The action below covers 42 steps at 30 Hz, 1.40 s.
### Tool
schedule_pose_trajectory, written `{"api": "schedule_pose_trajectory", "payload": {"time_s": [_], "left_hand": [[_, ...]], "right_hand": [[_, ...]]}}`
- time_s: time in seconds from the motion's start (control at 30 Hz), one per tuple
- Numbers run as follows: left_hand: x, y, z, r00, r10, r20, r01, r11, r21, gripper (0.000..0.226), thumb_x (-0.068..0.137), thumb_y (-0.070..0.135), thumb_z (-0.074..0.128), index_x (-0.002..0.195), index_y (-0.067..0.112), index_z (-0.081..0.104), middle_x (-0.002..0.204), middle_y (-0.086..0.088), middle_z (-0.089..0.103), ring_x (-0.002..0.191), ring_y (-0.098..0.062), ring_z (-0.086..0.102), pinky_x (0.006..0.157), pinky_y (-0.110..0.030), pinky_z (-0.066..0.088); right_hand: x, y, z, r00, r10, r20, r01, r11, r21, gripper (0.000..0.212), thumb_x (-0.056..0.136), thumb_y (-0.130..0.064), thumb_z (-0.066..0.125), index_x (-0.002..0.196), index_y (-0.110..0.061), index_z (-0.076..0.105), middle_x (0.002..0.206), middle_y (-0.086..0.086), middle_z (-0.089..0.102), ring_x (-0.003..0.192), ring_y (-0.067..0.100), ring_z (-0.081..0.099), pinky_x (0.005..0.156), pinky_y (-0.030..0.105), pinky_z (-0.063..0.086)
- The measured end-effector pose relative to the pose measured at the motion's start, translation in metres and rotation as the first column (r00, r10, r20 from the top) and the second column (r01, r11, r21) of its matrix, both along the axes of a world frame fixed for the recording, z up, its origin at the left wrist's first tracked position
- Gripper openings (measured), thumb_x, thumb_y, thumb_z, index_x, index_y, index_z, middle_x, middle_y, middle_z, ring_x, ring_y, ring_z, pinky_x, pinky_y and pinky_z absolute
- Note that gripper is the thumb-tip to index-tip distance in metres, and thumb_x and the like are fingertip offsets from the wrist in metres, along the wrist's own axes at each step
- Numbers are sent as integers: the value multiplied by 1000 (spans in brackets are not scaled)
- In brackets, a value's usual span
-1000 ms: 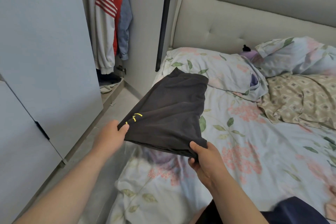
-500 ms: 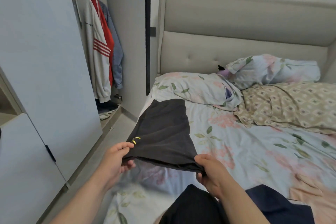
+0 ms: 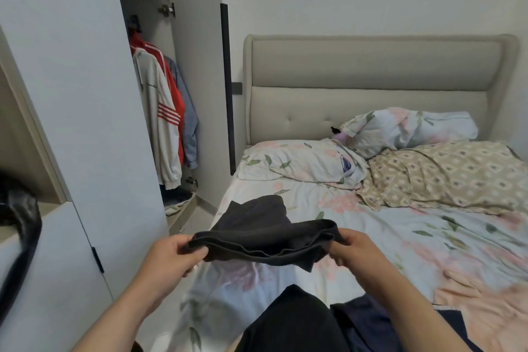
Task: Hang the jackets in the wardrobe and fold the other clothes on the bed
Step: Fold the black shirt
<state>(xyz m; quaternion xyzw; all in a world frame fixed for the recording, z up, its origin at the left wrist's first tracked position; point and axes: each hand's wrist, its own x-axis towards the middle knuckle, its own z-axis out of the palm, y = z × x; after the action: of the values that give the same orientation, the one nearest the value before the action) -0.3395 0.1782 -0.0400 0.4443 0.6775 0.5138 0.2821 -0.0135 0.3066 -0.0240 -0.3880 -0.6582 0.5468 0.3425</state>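
A folded dark grey garment (image 3: pixel 257 226) hangs over the left side of the bed (image 3: pixel 371 237). My left hand (image 3: pixel 171 257) pinches its near left edge and my right hand (image 3: pixel 351 248) pinches its near right edge. The far end of the garment droops toward the floral sheet. In the open wardrobe (image 3: pixel 148 71) hang a white jacket with red stripes (image 3: pixel 160 123), a red jacket (image 3: pixel 175 106) and a blue denim jacket (image 3: pixel 190 128). A dark navy garment (image 3: pixel 365 320) and a black one (image 3: pixel 291 323) lie at the bed's near edge. A peach cloth (image 3: pixel 485 303) lies at the right.
A white wardrobe door (image 3: pixel 71 108) stands close on my left. Two floral pillows (image 3: pixel 300 160) and a beige patterned blanket (image 3: pixel 445 174) lie by the padded headboard (image 3: pixel 371 71). A narrow floor strip (image 3: pixel 197 220) runs between wardrobe and bed. A black strap (image 3: pixel 20 231) hangs at far left.
The view has tilted up. Both hands have lowered the dark garment's near edge and now hold it flatter, seen edge-on, with its far end over the sheet.
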Motion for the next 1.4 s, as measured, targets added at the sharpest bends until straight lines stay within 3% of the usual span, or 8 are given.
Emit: {"api": "schedule_pose_trajectory", "payload": {"time_s": [0.1, 0.2, 0.33, 0.57, 0.83, 1.2, 1.3, 1.4], "left_hand": [[3, -12, 9, 986, -30, -166, 38, 998, 44, 28, 79, 5, 77, 74, 33, 76, 76, 5, 63, 62, -1, 56, 63, -20, 41], [6, -7, 10, 995, -104, -11, 104, 993, 54, 33, 88, -1, 67, 91, 30, 77, 97, 2, 74, 88, -11, 68, 80, -27, 49], [6, 27, -5, 998, -49, 24, 50, 999, -23, 26, 92, 6, 64, 90, 28, 77, 89, 0, 76, 81, -13, 71, 67, -24, 52], [-12, 121, -48, 996, 84, 14, -82, 991, -104, 12, 97, 25, 58, 102, 30, 68, 92, 15, 73, 86, -3, 67, 69, -21, 50], [-60, 248, -104, 989, 128, -77, -140, 976, -169, 18, 98, 27, 53, 111, 26, 64, 102, 15, 67, 95, -5, 61, 76, -28, 46], [-119, 364, -175, 972, 103, -214, -168, 933, -317, 28, 98, 27, 50, 110, 5, 63, 119, -9, 65, 101, -27, 60, 68, -24, 37], [-112, 354, -169, 972, 124, -199, -183, 931, -317, 27, 98, 26, 49, 109, 5, 61, 116, -10, 63, 102, -29, 59, 69, -30, 39], [-89, 309, -154, 824, 156, -544, -249, 963, -101, 38, 95, 37, 46, 124, 14, 57, 126, -7, 56, 118, -30, 51, 94, -37, 41]], "right_hand": [[16, -2, 4, 999, -4, 52, -1, 996, 88, 13, 90, -9, 67, 80, -12, 74, 83, 5, 67, 70, 7, 60, 63, 12, 44], [18, 5, 0, 999, 1, 38, -3, 998, 61, 16, 91, -4, 64, 90, -13, 77, 105, -18, 69, 96, -2, 64, 73, 7, 46], [-1, 29, -14, 997, -71, 34, 72, 997, -39, 25, 96, -3, 55, 95, -16, 76, 98, 4, 76, 95, 15, 69, 77, 22, 51], [-50, 106, -66, 973, -183, 138, 199, 973, -113, 23, 99, -17, 52, 106, -23, 72, 100, -5, 76, 98, 15, 71, 93, 42, 54], [-116, 224, -116, 904, -330, 271, 366, 926, -95, 20, 96, -24, 54, 86, -16, 69, 83, 1, 72, 81, 22, 69, 74, 40, 57], [-186, 333, -178, 774, -315, 549, 334, 940, 69, 35, 98, -20, 50, 64, -14, 48, 66, 1, 53, 65, 19, 51, 51, 25, 30], [-186, 324, -167, 743, -320, 588, 328, 940, 96, 29, 102, -28, 43, 86, -8, 56, 97, 14, 64, 101, 34, 59, 73, 31, 43], [-176, 277, -149, 760, -407, 507, 245, 902, 356, 47, 100, -41, 39, 137, -15, 51, 145, 6, 49, 133, 18, 42, 106, 29, 31]]}}
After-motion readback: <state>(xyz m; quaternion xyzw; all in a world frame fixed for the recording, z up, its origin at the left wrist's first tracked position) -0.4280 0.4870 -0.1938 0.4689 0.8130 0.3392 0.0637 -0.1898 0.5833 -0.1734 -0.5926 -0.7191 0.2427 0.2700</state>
